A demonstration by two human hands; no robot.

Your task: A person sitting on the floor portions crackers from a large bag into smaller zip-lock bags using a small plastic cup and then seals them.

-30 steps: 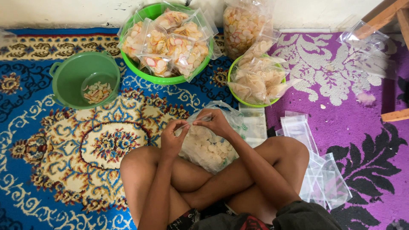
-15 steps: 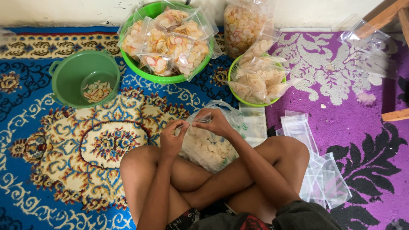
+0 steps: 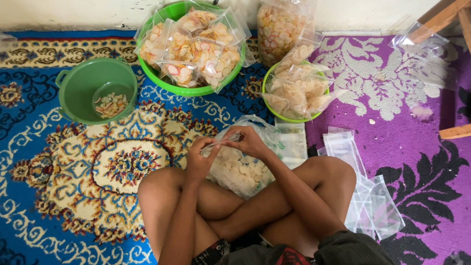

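A small clear bag (image 3: 222, 143) is held above the crossed legs, its long axis running nearly level from left to right between the 2 hands. Its left end is pinched by the fingertips of the left hand (image 3: 200, 158), and its right end is pinched by the right hand (image 3: 249, 141), whose fingers are curled down over the top edge. Both hands touch it, so neither is nearer. Whether anything is inside the small bag cannot be told.

Directly beneath the hands a large clear bag of pale crackers (image 3: 240, 169) rests against the shins, mouth open upward. Ahead and to the left, a small green tub (image 3: 73, 86) holds a few loose cracker pieces. A large green basin (image 3: 191, 91) is piled with sealed packets of pink and yellow crackers, and a smaller green bowl (image 3: 282, 118) to its right is filled with packets of pale ones. Empty clear bags (image 3: 365, 196) lie fanned on the purple carpet just beside the right knee.
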